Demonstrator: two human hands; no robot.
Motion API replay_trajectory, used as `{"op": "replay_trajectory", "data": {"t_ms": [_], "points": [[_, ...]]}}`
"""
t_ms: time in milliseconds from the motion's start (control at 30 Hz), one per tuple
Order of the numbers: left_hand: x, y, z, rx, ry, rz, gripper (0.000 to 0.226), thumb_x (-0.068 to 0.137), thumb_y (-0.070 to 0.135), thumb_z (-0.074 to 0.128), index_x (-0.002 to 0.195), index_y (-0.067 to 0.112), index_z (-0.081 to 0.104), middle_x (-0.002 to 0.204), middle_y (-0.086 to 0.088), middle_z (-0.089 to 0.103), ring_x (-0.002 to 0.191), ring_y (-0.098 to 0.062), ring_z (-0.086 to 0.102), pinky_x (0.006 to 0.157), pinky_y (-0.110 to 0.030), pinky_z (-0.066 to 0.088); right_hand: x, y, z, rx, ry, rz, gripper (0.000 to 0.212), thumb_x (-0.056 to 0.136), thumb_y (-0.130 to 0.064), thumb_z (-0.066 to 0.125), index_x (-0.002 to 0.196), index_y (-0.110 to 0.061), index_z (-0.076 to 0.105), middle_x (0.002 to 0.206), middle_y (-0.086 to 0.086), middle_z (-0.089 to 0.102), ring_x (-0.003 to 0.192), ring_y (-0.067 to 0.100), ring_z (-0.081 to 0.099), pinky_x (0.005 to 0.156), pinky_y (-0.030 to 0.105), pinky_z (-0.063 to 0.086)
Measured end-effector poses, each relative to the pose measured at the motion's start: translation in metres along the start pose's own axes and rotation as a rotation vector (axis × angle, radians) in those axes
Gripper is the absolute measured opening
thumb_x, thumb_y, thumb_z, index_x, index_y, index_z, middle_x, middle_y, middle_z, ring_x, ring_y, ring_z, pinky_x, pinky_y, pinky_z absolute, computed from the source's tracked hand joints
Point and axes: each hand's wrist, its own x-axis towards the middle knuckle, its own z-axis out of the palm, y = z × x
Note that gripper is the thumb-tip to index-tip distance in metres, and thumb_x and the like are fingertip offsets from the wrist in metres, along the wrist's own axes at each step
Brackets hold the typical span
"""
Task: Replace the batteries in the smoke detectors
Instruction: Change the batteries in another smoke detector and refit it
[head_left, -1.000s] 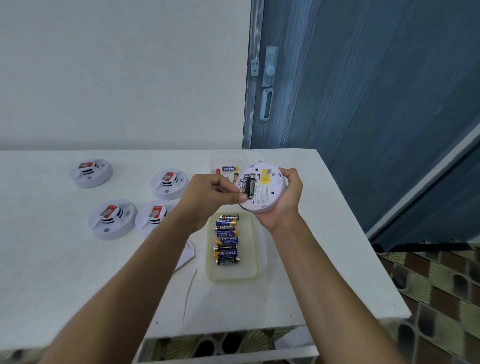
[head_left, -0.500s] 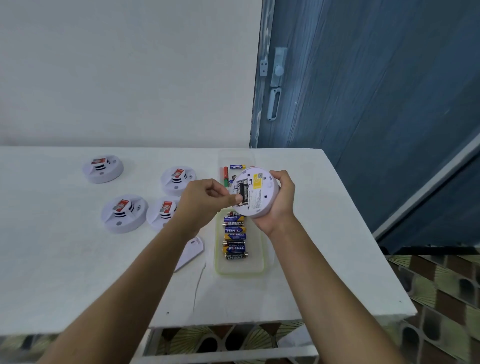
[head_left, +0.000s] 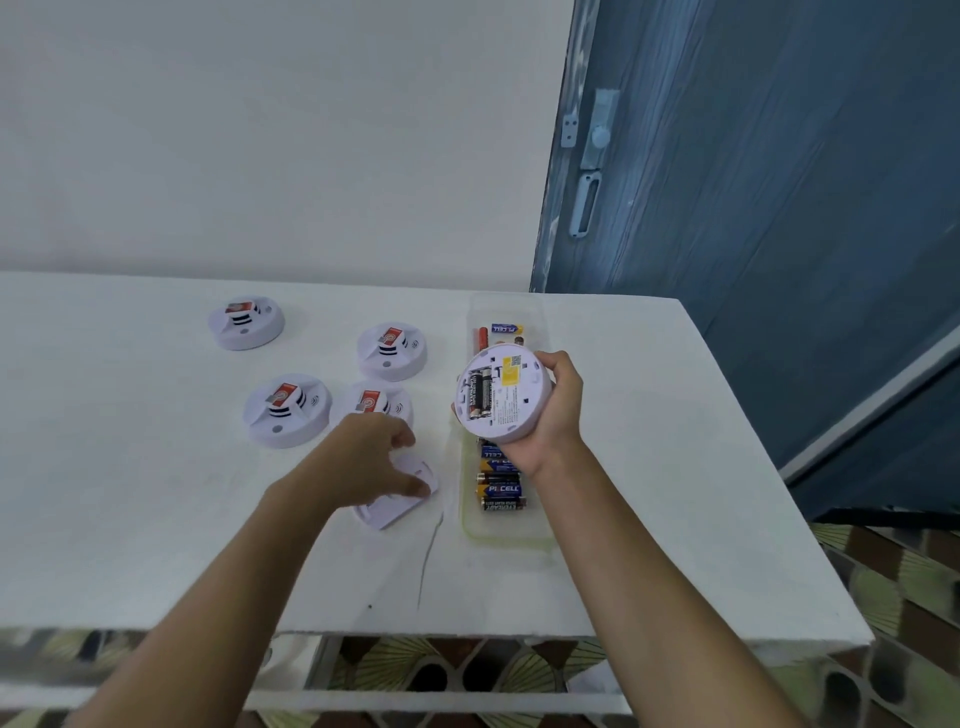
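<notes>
Head view looks down on a white worktop (head_left: 130, 493) set against a pale wall (head_left: 260, 130), with a blue door (head_left: 779, 208) to the right.

Two clear trays lie end to end on the right half of the worktop. The near tray (head_left: 506, 535) is in front of me and the far tray (head_left: 535, 312) sits by the back edge.

Four white smoke detectors rest face up on the left half. One (head_left: 245, 322) is off by itself at the back left, one (head_left: 392, 352) is just left of the far tray, and two, (head_left: 287, 410) and (head_left: 371, 402), sit side by side in front.

My right hand (head_left: 558, 415) grasps a fifth smoke detector (head_left: 504, 395) around its rim. It is held above the near tray with its back tilted towards me. The battery bay is open, and two black batteries (head_left: 480, 397) sit in it side by side.

My left hand (head_left: 363, 462) is down on the loose white cover (head_left: 395, 504), which lies flat on the worktop just left of the near tray. The thumb touches the cover's top face and the fingers curl at its far edge. I cannot tell whether that hand really grips it.

A row of spare batteries (head_left: 501, 491) lies crosswise in the near tray, partly hidden under my right wrist. A few more batteries (head_left: 506, 328) lie in the far tray.
</notes>
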Motion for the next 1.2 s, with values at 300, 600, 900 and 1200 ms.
{"op": "replay_trajectory", "data": {"t_ms": [300,600,900,1200], "points": [[-0.006,-0.006,0.013,0.132,-0.026,-0.02,0.063,0.069,0.049,0.081,0.117,0.013,0.062,0.108,-0.001,0.063,0.094,-0.017,0.057,0.086,-0.034,0.052,0.001,0.006,0.008,0.032,-0.118,0.037,0.047,0.079,-0.039,0.049,0.115,-0.012,0.065,0.11,0.014,0.065,0.113,0.04,0.054,0.088,0.052,0.051],[-0.01,-0.002,-0.003,-0.166,0.139,-0.006,0.066,0.07,0.042,0.081,0.125,0.018,0.053,0.113,0.002,0.054,0.094,-0.014,0.053,0.077,-0.023,0.042,-0.005,0.004,0.009,0.09,-0.196,0.103,0.047,0.084,-0.04,0.043,0.114,-0.012,0.066,0.113,0.014,0.066,0.116,0.041,0.053,0.097,0.056,0.046],[-0.007,0.001,-0.027,-0.447,0.406,-0.115,0.062,0.071,0.036,0.079,0.125,0.019,0.053,0.117,0.001,0.059,0.096,-0.021,0.06,0.08,-0.04,0.055,-0.006,-0.002,0.009,0.061,-0.218,0.087,0.055,0.076,-0.037,0.049,0.126,-0.015,0.059,0.127,0.012,0.06,0.125,0.04,0.05,0.102,0.058,0.04],[-0.011,0.04,-0.03,-0.529,0.532,0.225,0.066,0.069,0.042,0.083,0.127,0.024,0.058,0.116,0.012,0.059,0.099,0.002,0.057,0.08,-0.011,0.046,-0.016,-0.007,0.018,-0.1,-0.125,0.074,0.04,0.095,-0.051,0.045,0.117,-0.025,0.065,0.12,0.01,0.067,0.11,0.032,0.06,0.084,0.041,0.05]]}}
